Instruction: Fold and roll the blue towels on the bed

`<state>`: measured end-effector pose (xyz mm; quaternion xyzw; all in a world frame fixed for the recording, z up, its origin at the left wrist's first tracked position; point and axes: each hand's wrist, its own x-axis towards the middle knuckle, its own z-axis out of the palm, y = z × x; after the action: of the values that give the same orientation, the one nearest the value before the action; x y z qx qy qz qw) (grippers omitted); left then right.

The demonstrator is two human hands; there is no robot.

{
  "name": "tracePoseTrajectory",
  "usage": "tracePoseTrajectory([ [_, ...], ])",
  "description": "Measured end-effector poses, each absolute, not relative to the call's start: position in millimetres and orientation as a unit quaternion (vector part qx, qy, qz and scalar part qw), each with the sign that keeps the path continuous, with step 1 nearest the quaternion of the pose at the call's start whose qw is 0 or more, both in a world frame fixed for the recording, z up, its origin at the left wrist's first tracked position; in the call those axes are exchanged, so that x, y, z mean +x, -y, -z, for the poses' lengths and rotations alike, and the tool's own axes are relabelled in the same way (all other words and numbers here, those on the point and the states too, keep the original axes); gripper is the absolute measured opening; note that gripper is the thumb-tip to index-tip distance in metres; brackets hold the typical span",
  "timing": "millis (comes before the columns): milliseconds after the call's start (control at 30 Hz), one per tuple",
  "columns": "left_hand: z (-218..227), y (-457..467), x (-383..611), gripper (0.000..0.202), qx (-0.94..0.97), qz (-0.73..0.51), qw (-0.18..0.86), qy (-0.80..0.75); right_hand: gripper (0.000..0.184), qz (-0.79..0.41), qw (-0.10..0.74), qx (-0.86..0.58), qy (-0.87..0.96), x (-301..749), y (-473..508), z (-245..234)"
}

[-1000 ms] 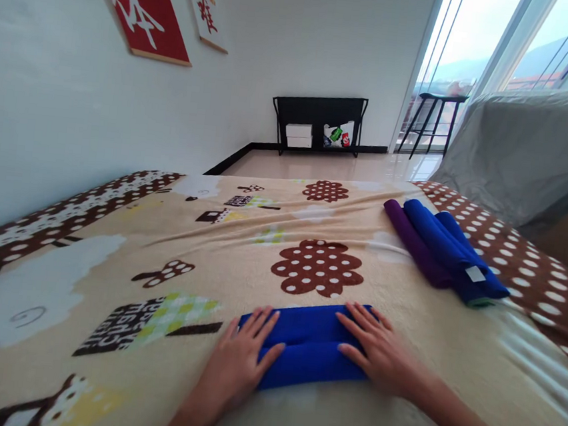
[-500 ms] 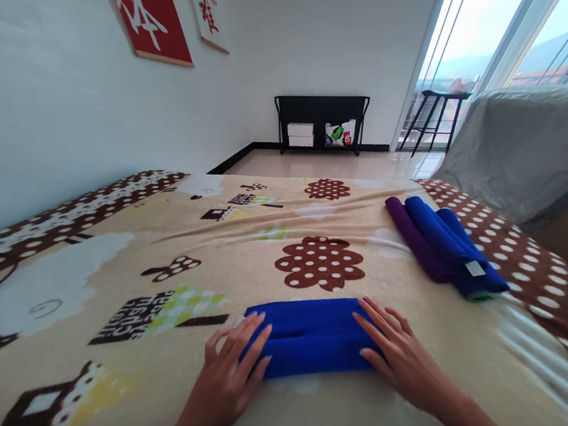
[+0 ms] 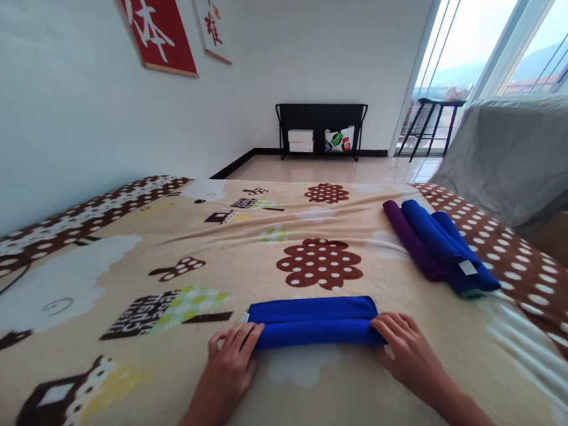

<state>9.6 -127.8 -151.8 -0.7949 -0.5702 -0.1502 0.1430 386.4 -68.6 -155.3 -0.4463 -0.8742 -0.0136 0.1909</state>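
A blue towel (image 3: pixel 313 324) lies on the bed in front of me, folded into a narrow strip with its near edge curled up. My left hand (image 3: pixel 231 355) grips the near left corner, fingers bent over the cloth. At the opposite end, my right hand (image 3: pixel 409 349) pinches the near right corner between thumb and fingers. A small white tag (image 3: pixel 244 318) sticks out at the towel's left end. Farther off to the right lie rolled towels: a purple one (image 3: pixel 412 242) beside blue ones (image 3: pixel 435 237), with a white label (image 3: pixel 467 267) showing.
A patterned blanket (image 3: pixel 137 386) covers the bed, with a brown polka-dot border (image 3: pixel 550 265). Beyond stand a black rack (image 3: pixel 322 116) against the wall, a dark stool (image 3: pixel 437 114) by the window, and a plastic-covered piece of furniture (image 3: pixel 531 150) at right.
My hands have gone from lying with spread fingers on the towel to gripping its near corners. The towel's near edge is now lifted and folded over, making the strip narrower.
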Motion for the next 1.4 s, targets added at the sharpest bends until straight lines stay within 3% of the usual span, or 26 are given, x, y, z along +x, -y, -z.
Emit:
tracePoseTrajectory([
  [267, 126, 130, 0, 0.044, -0.814, 0.068, 0.025, 0.577, 0.023, -0.026, 0.157, -0.462, 0.873, 383, 83, 136],
  [400, 133, 125, 31, 0.056, -0.775, 0.102, 0.116, 0.613, 0.046, 0.064, 0.19, -0.452, 0.869, 356, 85, 149],
  [533, 135, 121, 66, 0.077, -0.854, 0.096, 0.085, 0.504, 0.062, 0.058, 0.161, -0.361, 0.917, 324, 86, 155],
  [733, 141, 129, 34, 0.07, -0.861, 0.07, 0.087, 0.496, 0.068, 0.041, 0.131, -0.346, 0.928, 354, 82, 167],
  [1000, 156, 99, 19, 0.058, -0.829, 0.103, 0.064, 0.546, 0.059, -0.106, 0.138, -0.389, 0.905, 364, 53, 156],
  [1233, 139, 89, -23, 0.048, -0.858, 0.128, -0.005, 0.497, 0.044, -0.203, 0.145, -0.397, 0.883, 411, 31, 136],
  [1400, 105, 100, 5, 0.039, -0.833, 0.139, -0.16, 0.512, 0.04, -0.184, 0.243, -0.423, 0.853, 432, 32, 53],
])
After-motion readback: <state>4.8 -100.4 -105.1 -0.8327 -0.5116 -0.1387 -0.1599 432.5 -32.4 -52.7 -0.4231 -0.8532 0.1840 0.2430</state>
